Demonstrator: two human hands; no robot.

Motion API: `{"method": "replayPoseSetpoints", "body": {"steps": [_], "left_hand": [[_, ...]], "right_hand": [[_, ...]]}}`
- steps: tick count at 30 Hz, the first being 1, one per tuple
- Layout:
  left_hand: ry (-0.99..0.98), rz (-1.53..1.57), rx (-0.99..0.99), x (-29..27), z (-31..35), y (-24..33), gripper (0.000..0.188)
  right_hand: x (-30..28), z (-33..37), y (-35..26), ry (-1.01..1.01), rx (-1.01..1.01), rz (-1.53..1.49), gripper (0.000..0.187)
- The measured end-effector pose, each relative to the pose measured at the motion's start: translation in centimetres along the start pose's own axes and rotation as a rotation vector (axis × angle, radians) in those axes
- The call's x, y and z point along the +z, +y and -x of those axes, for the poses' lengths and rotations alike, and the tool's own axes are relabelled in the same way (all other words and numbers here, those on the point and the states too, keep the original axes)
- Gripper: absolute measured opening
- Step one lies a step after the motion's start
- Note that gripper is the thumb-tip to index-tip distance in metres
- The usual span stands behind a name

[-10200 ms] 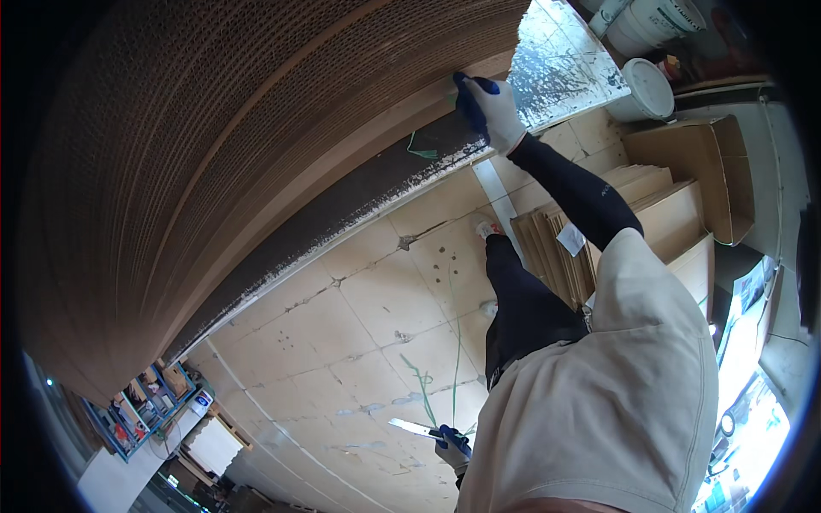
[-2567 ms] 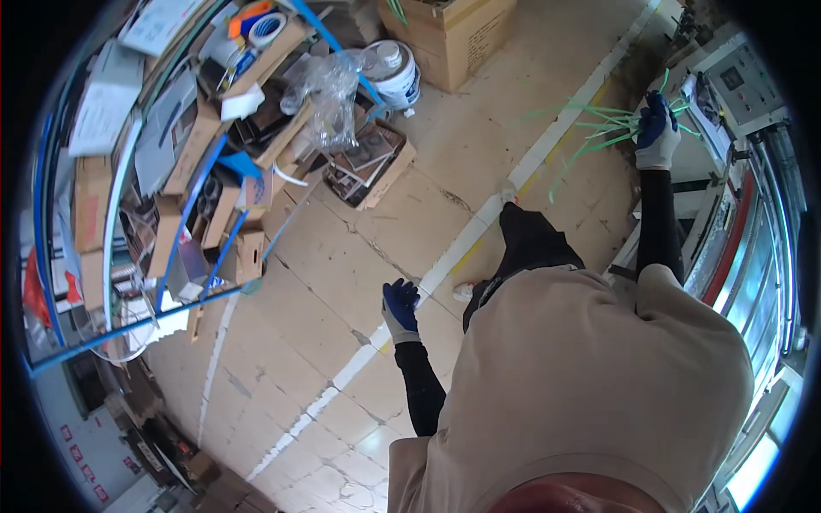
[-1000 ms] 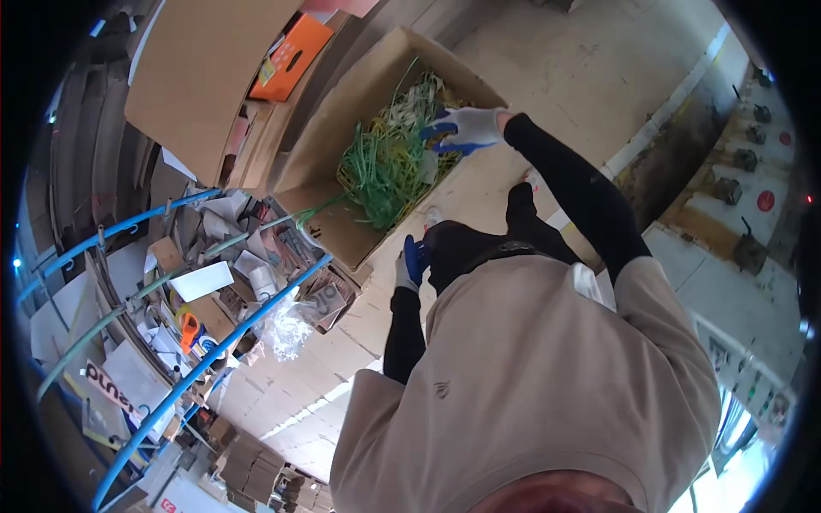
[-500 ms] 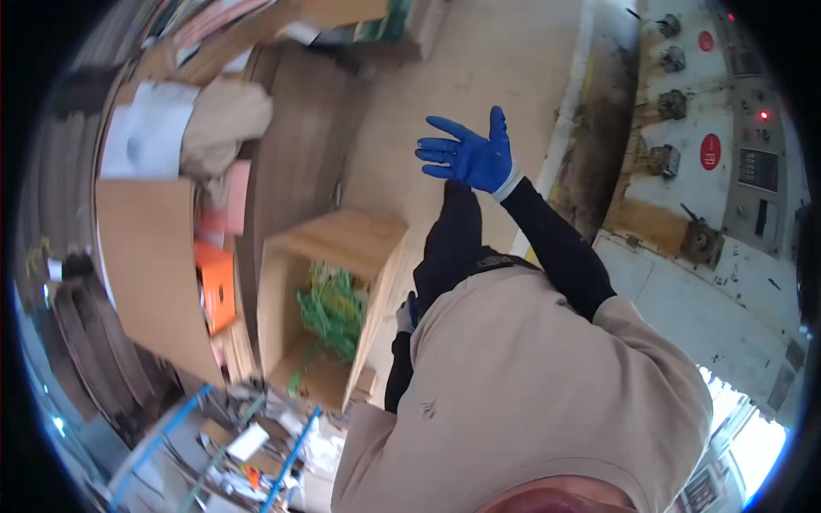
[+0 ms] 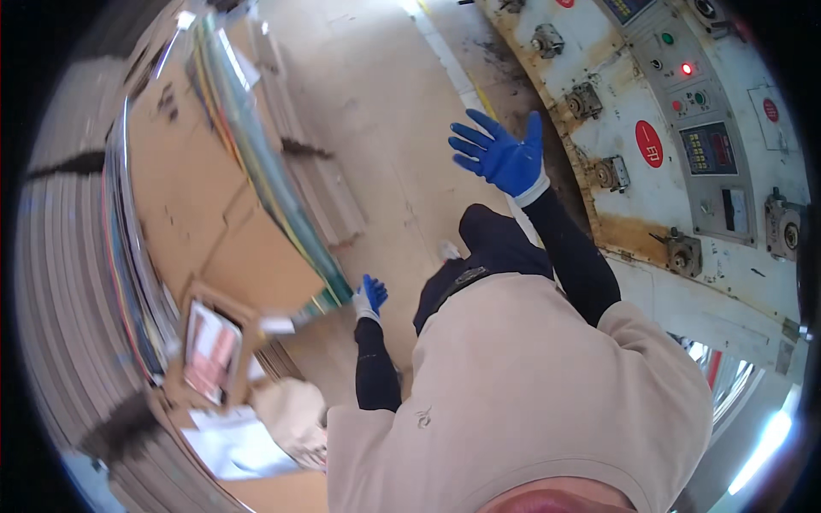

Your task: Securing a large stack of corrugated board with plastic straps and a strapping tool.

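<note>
My right hand (image 5: pixel 505 158), in a blue-palmed glove with a pale cuff, is raised ahead of me over the floor. Its fingers are spread and nothing is in them. Beside it stands a long machine, though the hand does not touch it. My left hand (image 5: pixel 370 297), gloved the same way, hangs low at my left side near the edge of a stack of coloured sheets (image 5: pixel 265 171). Its fingers look stretched out and hold nothing that I can see.
The white, rust-stained machine (image 5: pixel 624 222) runs along the right, with a control panel (image 5: pixel 714 150) and metal knobs. On the left are tall stacks of brown cardboard (image 5: pixel 64 256), a large flat cardboard sheet (image 5: pixel 197 197) and white papers (image 5: pixel 239 445). Bare floor (image 5: pixel 368 94) runs between.
I have moved forward along the machine; the carton with green strapping has left the view. My left hand has come out from beside my body. My right hand stays raised and spread.
</note>
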State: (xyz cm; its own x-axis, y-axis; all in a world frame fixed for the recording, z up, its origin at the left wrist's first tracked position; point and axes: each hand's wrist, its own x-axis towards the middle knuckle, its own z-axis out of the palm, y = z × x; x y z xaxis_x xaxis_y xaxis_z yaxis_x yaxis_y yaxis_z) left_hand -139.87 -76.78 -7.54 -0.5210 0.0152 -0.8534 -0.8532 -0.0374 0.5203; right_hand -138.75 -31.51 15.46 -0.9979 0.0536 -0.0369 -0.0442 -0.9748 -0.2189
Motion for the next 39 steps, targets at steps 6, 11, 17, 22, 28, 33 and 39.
{"method": "replayPoseSetpoints", "body": {"steps": [6,11,17,22,28,33,39], "left_hand": [[-0.937,0.642,0.219,13.3,-4.5,28.0,0.092],[-0.845,0.763,0.423,27.5,-2.7,44.6,0.102],[-0.905,0.769,0.514,34.7,-5.6,57.2,0.112],[-0.982,0.766,0.636,40.3,-13.5,66.5,0.125],[-1.098,0.820,0.422,43.9,-27.5,78.5,0.090],[-0.553,0.287,0.515,53.9,-33.2,93.1,0.024],[-0.727,-0.148,1.474,64.9,-25.0,119.9,0.049]], "right_hand": [[-0.6,-12.3,-7.4,-0.045,-0.132,0.068,0.108],[-7.0,-26.9,-14.2,0.001,-0.099,0.003,0.089],[-9.8,-45.6,-16.1,0.267,0.065,0.010,0.057],[-6.2,-58.8,-17.2,0.265,0.295,0.336,0.051],[-16.4,-70.4,-22.2,0.360,0.132,0.639,0.037],[-29.5,-68.2,-28.9,0.995,0.189,0.533,0.030],[-31.8,-73.6,-30.9,1.216,0.072,0.284,0.038]]}}
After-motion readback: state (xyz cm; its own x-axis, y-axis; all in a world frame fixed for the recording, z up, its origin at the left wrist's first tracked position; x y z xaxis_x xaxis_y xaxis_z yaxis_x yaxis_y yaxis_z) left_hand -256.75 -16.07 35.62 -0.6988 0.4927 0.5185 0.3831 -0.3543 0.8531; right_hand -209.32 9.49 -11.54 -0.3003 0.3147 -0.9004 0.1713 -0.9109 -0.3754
